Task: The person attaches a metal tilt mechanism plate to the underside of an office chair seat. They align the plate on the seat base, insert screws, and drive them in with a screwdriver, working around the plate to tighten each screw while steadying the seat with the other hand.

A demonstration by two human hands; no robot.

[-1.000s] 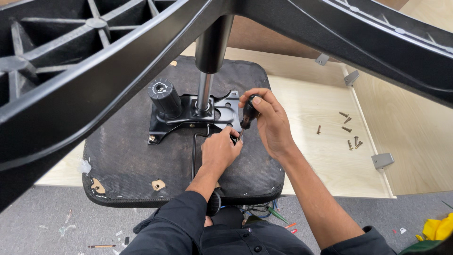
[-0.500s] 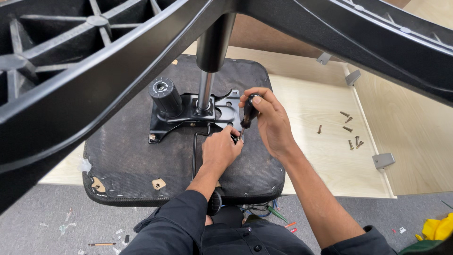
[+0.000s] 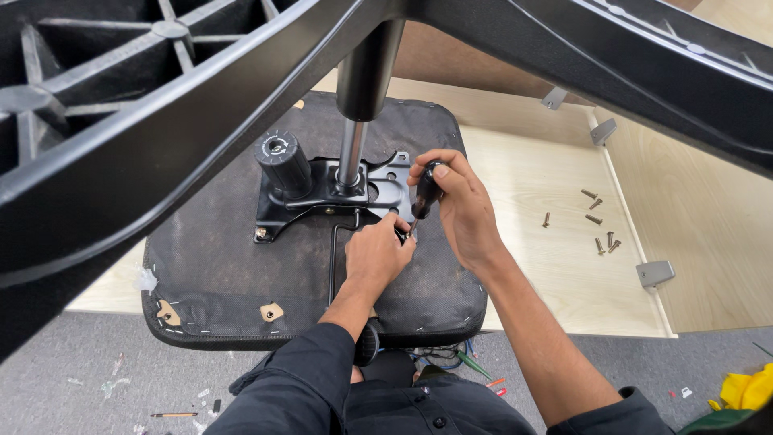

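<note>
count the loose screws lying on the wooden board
7 loose screws, all on the wooden board right of the right hand: one alone nearest the hand, three in a column further right, and three clustered just below those. Others may be hidden under the hands or the seat.

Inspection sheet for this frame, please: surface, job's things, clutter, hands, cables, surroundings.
Surface: pale wooden panel on grey floor.
Job's things: upturned chair seat with black metal plate, knob and gas column; chair base overhead.
Clutter: loose screws, metal brackets, pencil, yellow cloth.
Hands: right hand grips a screwdriver; left hand steadies its tip.
Cables: some wires under the seat edge.
Surroundings: nothing seen.
</note>
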